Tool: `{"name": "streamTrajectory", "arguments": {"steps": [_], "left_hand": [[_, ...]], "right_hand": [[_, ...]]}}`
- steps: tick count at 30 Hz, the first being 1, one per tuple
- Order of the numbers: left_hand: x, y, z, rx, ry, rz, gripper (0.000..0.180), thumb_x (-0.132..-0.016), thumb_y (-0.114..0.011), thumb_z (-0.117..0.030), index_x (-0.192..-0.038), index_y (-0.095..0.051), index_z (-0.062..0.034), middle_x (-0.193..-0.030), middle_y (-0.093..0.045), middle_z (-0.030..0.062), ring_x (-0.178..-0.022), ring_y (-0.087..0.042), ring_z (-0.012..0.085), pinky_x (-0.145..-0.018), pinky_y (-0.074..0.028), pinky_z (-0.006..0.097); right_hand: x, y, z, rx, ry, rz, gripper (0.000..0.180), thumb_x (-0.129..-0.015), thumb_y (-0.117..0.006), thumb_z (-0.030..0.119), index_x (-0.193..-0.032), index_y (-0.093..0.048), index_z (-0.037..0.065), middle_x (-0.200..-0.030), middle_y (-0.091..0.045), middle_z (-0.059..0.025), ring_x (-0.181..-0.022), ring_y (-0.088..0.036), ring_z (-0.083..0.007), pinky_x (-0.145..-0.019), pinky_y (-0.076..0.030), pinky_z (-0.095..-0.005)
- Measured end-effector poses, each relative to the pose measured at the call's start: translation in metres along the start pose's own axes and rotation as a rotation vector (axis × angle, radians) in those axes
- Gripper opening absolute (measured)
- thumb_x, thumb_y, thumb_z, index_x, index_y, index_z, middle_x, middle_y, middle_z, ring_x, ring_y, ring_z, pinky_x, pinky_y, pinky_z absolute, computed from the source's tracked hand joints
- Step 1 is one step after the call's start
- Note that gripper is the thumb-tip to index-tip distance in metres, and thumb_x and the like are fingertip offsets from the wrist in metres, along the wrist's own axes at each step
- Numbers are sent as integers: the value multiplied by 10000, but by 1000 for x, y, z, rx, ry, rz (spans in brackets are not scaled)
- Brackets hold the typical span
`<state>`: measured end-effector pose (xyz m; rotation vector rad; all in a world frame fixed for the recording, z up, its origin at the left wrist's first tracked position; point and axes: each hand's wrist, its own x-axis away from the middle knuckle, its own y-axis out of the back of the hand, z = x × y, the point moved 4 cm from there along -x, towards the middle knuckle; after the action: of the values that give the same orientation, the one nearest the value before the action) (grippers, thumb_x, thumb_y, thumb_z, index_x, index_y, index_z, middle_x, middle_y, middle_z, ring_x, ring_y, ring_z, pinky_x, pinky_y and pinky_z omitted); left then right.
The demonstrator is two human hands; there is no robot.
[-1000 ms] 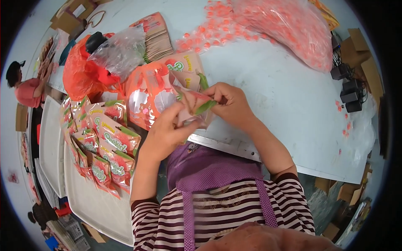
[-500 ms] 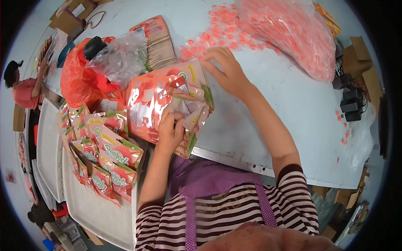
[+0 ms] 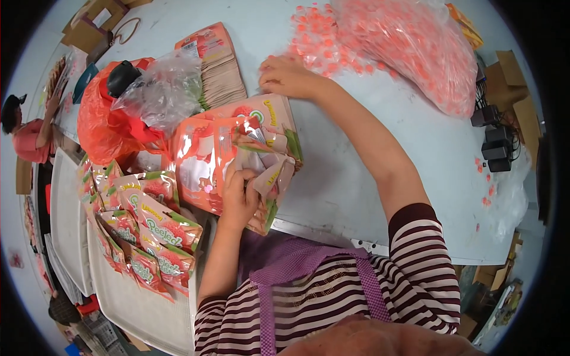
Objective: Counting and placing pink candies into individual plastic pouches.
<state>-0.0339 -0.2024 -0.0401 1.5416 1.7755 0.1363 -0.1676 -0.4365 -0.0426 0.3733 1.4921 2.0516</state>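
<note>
My left hand (image 3: pixel 239 199) is closed on the edge of a shiny printed pouch (image 3: pixel 278 173), its mouth partly spread. Below and around it lie more flat pink-and-green pouches (image 3: pixel 273 111). My right hand (image 3: pixel 289 77) reaches past the far edge of these pouches, at the near end of a spread of small clear-wrapped pink-orange pieces (image 3: pixel 323 38). Its fingers curl downward close together; the tips, and whatever they may hold, are hidden. A large clear bag (image 3: pixel 409 56) full of the same pieces lies beyond, to the right.
Filled pouches (image 3: pixel 169 228) sit in a white tray (image 3: pixel 142 314) at left. A red plastic bag (image 3: pixel 98 127), a clear bag (image 3: pixel 163 89) and a stack of flat pouches (image 3: pixel 222 77) stand behind. Black adapters (image 3: pixel 499 148) hang at the right edge. Another person (image 3: pixel 32 136) works far left.
My right hand has moved left and away from me, from above the pouch edge to the wrapped pieces, its fingers curling in. My left hand keeps its hold on the pouch.
</note>
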Motion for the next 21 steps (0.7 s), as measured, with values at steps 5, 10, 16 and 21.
{"name": "streamTrajectory", "arguments": {"steps": [5, 10, 16, 21], "left_hand": [[-2, -1, -3, -28, -2, -10, 133, -707, -552, 61, -823, -529, 0, -920, -528, 188, -831, -537, 347, -730, -446, 357], [-4, -2, -3, -25, -9, -14, 153, -694, -564, 75, -822, -524, 2, -887, -519, 181, -801, -529, 343, -708, -442, 359], [-5, -1, -1, -19, -17, -36, 138, -693, -550, 67, -806, -515, -4, -816, -498, 146, -741, -504, 303, -659, -414, 342], [-4, -3, 0, -24, -4, -62, 96, -713, -534, 53, -782, -509, -8, -778, -489, 123, -719, -492, 280, -656, -393, 331]], "right_hand": [[56, 15, -23, 12, -136, -147, 182, -846, -478, 268, -887, -619, 161, -1195, -494, -62, -1155, -404, -228, -988, -196, -437], [129, 25, -20, 7, -101, -156, 145, -838, -518, 239, -855, -624, 142, -1126, -545, -70, -1103, -452, -244, -983, -223, -422], [184, 52, -3, -305, -222, -325, 136, -839, -544, 191, -859, -630, 86, -989, -612, -69, -1053, -482, -247, -956, -298, -385], [104, 27, 14, -145, -119, -398, 225, -862, -514, 157, -1063, -598, 103, -1161, -558, -73, -1113, -461, -240, -956, -320, -420]]}}
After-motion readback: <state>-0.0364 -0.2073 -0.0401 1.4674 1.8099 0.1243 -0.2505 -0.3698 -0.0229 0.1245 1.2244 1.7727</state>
